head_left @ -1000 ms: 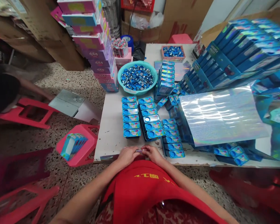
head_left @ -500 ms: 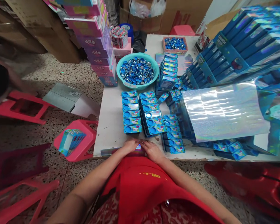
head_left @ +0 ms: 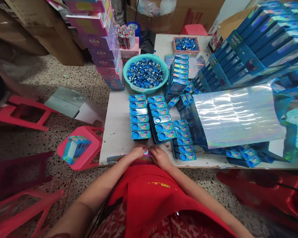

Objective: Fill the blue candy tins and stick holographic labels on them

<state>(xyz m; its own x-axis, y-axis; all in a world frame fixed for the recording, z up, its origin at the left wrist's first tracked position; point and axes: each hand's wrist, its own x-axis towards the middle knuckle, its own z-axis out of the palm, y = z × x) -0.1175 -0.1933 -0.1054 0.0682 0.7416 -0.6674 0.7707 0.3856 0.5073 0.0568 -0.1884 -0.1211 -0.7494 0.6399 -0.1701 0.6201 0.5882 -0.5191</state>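
At the front edge of the table, my left hand [head_left: 139,152] and my right hand [head_left: 161,157] meet with their fingertips close together. Both are closed on a shiny holographic sheet [head_left: 144,161], which lies along the edge in front of my red apron; part of it shows left of my left wrist. A bright spot gleams between the fingertips, too small to make out. Just beyond my hands stand two rows of blue boxes marked Caramelo Macizo, a left row [head_left: 140,135] and a right row [head_left: 166,135]. A shorter row [head_left: 187,156] stands right of my right hand.
A turquoise basin [head_left: 146,89] holds many small blue and silver round pieces. Stacked pink and purple boxes [head_left: 101,53] rise at left. Large blue display boxes [head_left: 240,56] and a silver sheet [head_left: 238,119] fill the right side. A pink stool [head_left: 96,142] bears blue cartons.
The view has shifted slightly, so the table's things sit a little higher. My hands stay together at the table edge on the holographic sheet, with only a slight shift of the fingers.
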